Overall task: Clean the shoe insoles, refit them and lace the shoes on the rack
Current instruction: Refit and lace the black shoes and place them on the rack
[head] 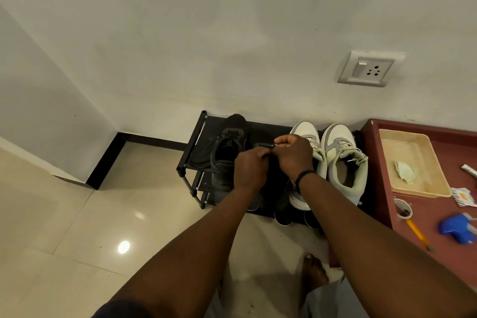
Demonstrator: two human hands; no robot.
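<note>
While my left hand (251, 165) and right hand (294, 153) curl together, pinching a black lace (264, 146), the hidden black shoe sits on the rack (198, 137) beside the white sneakers (343, 160).

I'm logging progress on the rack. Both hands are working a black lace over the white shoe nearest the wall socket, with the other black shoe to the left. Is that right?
Not quite. In the head view the left hand and right hand work the black lace over a black shoe mid-rack; the white shoes sit untouched to the right. The other black shoe is indeed on the left.
</note>
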